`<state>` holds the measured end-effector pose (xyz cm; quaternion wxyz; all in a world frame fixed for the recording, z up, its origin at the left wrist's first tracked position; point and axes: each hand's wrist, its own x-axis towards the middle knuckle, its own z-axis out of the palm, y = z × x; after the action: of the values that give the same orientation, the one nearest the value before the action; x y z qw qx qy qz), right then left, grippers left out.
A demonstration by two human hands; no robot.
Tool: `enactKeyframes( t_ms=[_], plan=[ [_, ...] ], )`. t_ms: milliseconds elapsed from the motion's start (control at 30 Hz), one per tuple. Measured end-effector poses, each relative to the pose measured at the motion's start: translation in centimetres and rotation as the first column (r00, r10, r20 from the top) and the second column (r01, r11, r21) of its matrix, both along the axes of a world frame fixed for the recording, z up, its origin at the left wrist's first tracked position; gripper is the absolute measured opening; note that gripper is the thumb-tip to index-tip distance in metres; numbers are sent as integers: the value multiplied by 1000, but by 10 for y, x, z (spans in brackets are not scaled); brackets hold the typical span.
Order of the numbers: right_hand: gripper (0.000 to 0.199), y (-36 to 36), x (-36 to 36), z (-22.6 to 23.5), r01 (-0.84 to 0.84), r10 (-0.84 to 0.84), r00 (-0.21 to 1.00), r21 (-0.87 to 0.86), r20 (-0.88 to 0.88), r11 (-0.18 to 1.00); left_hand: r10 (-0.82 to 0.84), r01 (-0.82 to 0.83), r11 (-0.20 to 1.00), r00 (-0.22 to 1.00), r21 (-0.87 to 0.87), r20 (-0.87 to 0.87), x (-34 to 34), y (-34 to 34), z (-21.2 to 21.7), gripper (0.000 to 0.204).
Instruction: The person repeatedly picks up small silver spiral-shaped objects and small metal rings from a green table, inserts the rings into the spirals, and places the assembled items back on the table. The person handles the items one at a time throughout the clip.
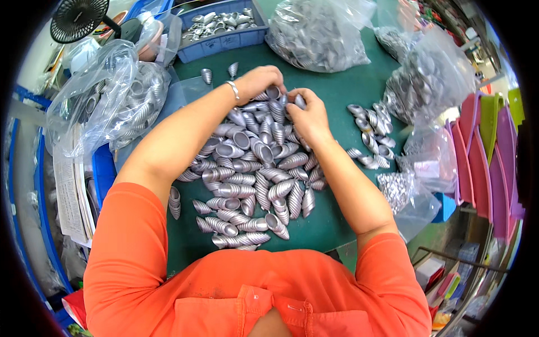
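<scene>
Atop the pile of silver ribbed cones, right hand fingers pinch one cone (axis unclear); left hand grip hidden.

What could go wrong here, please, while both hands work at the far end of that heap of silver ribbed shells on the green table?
1. The loose heap of silver ribbed shells reaches toward the near edge of the green table; a nudge from a forearm might roll some off.
2. The left hand and right hand work close together, so the shell at the right fingertips could slip.
3. The smaller group of shells might get mixed back in.
</scene>
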<state>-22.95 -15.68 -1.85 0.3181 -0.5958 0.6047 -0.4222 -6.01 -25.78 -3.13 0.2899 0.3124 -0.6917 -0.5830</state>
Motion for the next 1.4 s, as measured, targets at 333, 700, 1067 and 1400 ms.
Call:
enactKeyframes(
  t_ms=[333,700,1067,1400],
  plan=[
    [26,103,54,23,-322,253,940,-355,-228,878,-173,154,983,962,101,213,30,51,43,33],
    [44,113,4,2,-76,14,854,-98,-520,992,-112,190,936,959,-295,262,49,167,59,29],
    [90,199,-36,22,-438,274,810,-223,-519,871,276,78,730,875,-679,397,83,291,66,105],
    [123,200,-5,12,-560,447,665,-5,-598,828,510,27,699,681,-715,525,69,313,29,102]
  ],
)
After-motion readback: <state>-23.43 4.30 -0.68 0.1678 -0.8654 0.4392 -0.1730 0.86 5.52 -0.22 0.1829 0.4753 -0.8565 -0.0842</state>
